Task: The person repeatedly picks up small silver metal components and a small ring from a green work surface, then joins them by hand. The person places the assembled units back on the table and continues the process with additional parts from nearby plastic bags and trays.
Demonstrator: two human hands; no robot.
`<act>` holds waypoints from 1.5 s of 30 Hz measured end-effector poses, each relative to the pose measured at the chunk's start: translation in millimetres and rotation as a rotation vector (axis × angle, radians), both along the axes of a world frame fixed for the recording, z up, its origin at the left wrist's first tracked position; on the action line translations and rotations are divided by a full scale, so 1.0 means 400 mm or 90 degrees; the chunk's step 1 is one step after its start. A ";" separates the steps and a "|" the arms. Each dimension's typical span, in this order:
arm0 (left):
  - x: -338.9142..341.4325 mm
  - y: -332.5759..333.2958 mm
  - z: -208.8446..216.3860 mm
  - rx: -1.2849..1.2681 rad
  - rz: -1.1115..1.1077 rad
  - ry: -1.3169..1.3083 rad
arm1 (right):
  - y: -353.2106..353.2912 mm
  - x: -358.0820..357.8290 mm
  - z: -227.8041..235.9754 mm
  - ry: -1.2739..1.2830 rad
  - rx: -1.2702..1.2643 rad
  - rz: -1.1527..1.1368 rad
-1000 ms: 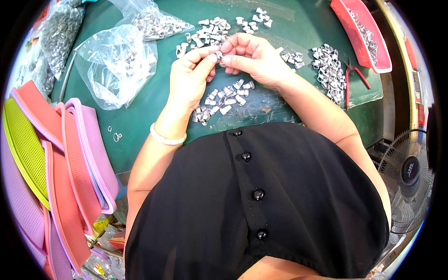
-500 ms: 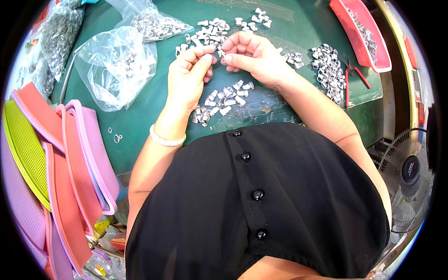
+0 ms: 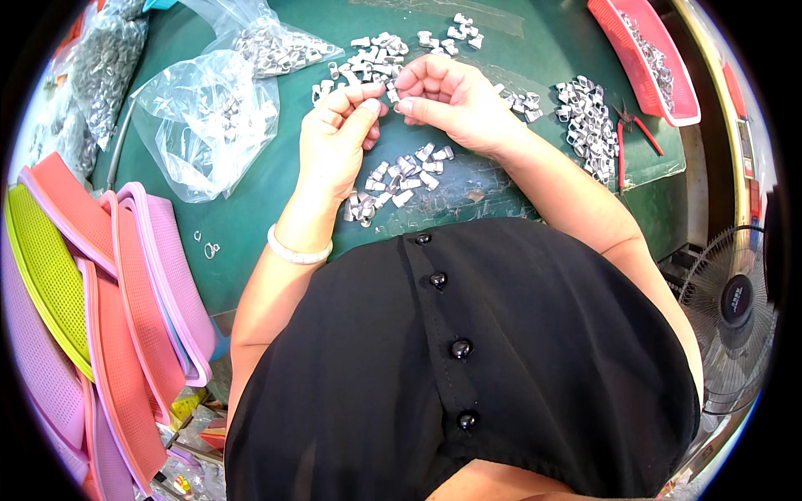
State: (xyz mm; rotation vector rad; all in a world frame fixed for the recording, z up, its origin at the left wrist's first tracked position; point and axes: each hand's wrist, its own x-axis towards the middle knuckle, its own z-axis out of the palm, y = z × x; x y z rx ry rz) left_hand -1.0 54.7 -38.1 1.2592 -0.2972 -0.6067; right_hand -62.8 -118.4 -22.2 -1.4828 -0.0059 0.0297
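Over the green table, my left hand (image 3: 334, 134) and my right hand (image 3: 455, 96) meet with their fingertips almost touching. Both are closed in a pinch. A small silver metal piece (image 3: 393, 95) shows at the right fingertips; the left fingers hide whatever they hold. Just below the hands lies a loose pile of small silver metal pieces (image 3: 405, 177). Beyond them spreads another pile of similar pieces (image 3: 376, 57). By my right wrist is a small group of metal pieces (image 3: 525, 103), and a denser heap (image 3: 589, 125) sits farther right.
Red-handled pliers (image 3: 628, 138) lie beside a pink basket (image 3: 606, 29) of metal pieces at the right. Clear plastic bags (image 3: 180, 159) with metal pieces stand at the left. Stacked plastic baskets (image 3: 134, 334) fill the near left. A fan (image 3: 731, 326) stands at the right.
Both hands stay pinched together in nearly the same place, with only slight finger movement. The whole view has shifted a little.
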 end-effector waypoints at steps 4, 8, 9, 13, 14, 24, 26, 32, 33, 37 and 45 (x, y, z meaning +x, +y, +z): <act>-0.003 0.000 0.005 -0.014 -0.013 0.002 | 0.000 0.001 -0.014 -0.071 -0.083 0.000; -0.007 0.000 0.012 -0.019 -0.036 -0.023 | 0.002 -0.003 -0.015 -0.141 -0.220 -0.016; -0.013 -0.004 0.020 -0.026 -0.029 -0.028 | 0.002 -0.004 -0.010 -0.150 -0.238 -0.016; -0.019 -0.008 0.019 -0.016 -0.022 -0.072 | 0.002 -0.006 0.001 -0.195 -0.302 -0.027; -0.019 -0.008 0.016 -0.019 -0.022 -0.089 | 0.001 -0.006 0.000 -0.200 -0.307 -0.029; -0.019 -0.008 0.014 -0.025 -0.032 -0.144 | 0.000 -0.007 -0.001 -0.273 -0.346 -0.074; -0.020 -0.006 0.018 -0.032 -0.035 -0.137 | 0.001 -0.007 0.002 -0.290 -0.358 -0.090; -0.013 0.000 0.015 -0.019 -0.055 -0.092 | -0.002 -0.008 0.003 -0.323 -0.384 -0.102; -0.012 0.002 0.017 -0.002 -0.060 -0.081 | 0.000 -0.009 0.005 -0.327 -0.385 -0.101; -0.007 0.002 0.007 -0.012 -0.069 -0.028 | 0.004 -0.010 0.010 -0.345 -0.321 -0.096; 0.041 0.023 -0.023 -0.304 -0.149 0.293 | -0.023 0.009 -0.014 -0.248 -0.327 -0.158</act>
